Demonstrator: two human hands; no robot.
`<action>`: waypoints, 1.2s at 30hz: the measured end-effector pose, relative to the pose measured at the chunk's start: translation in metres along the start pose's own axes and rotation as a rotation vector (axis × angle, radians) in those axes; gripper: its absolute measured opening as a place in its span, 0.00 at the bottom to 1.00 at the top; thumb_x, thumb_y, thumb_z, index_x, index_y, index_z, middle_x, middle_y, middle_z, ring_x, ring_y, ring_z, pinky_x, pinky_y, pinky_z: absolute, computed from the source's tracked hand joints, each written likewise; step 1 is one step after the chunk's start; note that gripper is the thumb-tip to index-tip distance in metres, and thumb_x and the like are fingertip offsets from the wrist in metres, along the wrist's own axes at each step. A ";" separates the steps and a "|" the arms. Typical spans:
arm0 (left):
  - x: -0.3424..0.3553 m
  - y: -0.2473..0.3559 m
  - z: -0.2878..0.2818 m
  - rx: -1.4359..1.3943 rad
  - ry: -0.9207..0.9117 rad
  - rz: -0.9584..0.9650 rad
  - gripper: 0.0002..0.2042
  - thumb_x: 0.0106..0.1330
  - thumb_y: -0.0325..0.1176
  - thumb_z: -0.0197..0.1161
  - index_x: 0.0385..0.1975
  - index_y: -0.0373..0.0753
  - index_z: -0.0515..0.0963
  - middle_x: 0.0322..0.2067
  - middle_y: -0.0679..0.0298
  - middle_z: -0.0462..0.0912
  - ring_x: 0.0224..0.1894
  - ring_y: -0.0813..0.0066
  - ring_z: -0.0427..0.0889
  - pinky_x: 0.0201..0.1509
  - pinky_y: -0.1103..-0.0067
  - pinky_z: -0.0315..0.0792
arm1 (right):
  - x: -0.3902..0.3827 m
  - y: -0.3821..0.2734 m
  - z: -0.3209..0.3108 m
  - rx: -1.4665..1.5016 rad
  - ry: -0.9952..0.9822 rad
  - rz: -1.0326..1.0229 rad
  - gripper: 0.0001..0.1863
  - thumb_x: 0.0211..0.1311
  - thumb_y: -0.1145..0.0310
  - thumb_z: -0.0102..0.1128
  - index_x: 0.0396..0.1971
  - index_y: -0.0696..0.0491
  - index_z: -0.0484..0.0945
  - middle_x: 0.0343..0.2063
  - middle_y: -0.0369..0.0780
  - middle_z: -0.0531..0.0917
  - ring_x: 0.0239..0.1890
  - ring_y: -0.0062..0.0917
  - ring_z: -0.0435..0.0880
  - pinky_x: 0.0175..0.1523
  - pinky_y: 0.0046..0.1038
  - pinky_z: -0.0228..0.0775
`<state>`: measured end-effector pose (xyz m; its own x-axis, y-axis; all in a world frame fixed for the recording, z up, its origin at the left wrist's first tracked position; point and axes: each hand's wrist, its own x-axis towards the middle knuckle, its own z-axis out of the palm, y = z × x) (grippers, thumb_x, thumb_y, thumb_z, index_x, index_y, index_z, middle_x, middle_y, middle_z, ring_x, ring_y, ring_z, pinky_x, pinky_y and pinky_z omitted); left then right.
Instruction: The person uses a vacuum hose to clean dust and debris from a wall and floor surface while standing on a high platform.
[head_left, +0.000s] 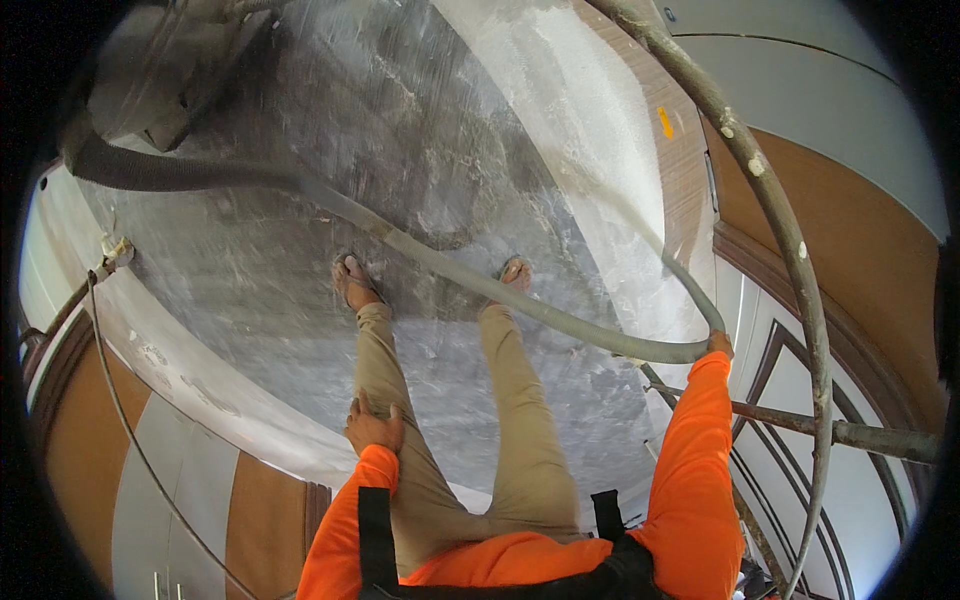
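I stand on a dusty grey marble floor [420, 130] in khaki trousers and sandals, with orange sleeves. My left hand [373, 425] rests flat on my left thigh, fingers apart, holding nothing. My right hand [720, 344] is stretched out to the right and closed around the end of a thick grey hose [520, 300]; only a little of the hand shows past the sleeve. The hose runs from the upper left, crosses the floor in front of my feet and curves up to that hand.
A grey machine [150, 80] sits at the upper left where the hose starts. A thin cable [130, 420] trails along the left wall. A spattered curved pipe [790, 250] and a rusty bar [850, 432] cross the right side, beside brown and white wall panels.
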<state>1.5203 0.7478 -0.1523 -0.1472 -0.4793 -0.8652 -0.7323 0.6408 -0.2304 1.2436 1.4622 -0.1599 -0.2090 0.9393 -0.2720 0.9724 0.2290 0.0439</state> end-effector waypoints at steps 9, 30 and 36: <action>0.011 -0.018 0.011 -0.048 0.038 0.042 0.41 0.59 0.55 0.64 0.72 0.43 0.62 0.67 0.51 0.69 0.65 0.51 0.71 0.67 0.60 0.64 | -0.040 -0.050 0.034 0.329 -0.063 -0.138 0.41 0.56 0.65 0.65 0.72 0.56 0.63 0.64 0.48 0.73 0.60 0.40 0.76 0.65 0.37 0.66; 0.029 -0.024 -0.003 -0.139 0.008 0.088 0.40 0.61 0.56 0.63 0.72 0.44 0.63 0.67 0.52 0.69 0.64 0.53 0.72 0.65 0.61 0.66 | -0.156 -0.394 0.023 0.390 -0.324 -0.812 0.30 0.59 0.60 0.71 0.61 0.56 0.76 0.43 0.40 0.82 0.41 0.24 0.80 0.44 0.32 0.73; 0.016 -0.031 -0.011 -0.170 -0.003 -0.010 0.40 0.60 0.55 0.64 0.71 0.44 0.63 0.67 0.51 0.68 0.64 0.52 0.72 0.66 0.60 0.65 | -0.288 -0.447 0.057 0.317 -0.304 -1.123 0.30 0.60 0.60 0.71 0.61 0.56 0.76 0.40 0.42 0.85 0.37 0.24 0.83 0.41 0.29 0.78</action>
<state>1.5336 0.7133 -0.1544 -0.1377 -0.4828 -0.8648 -0.8358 0.5252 -0.1601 0.8753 1.0744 -0.1557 -0.9632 0.1485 -0.2239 0.2552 0.7669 -0.5889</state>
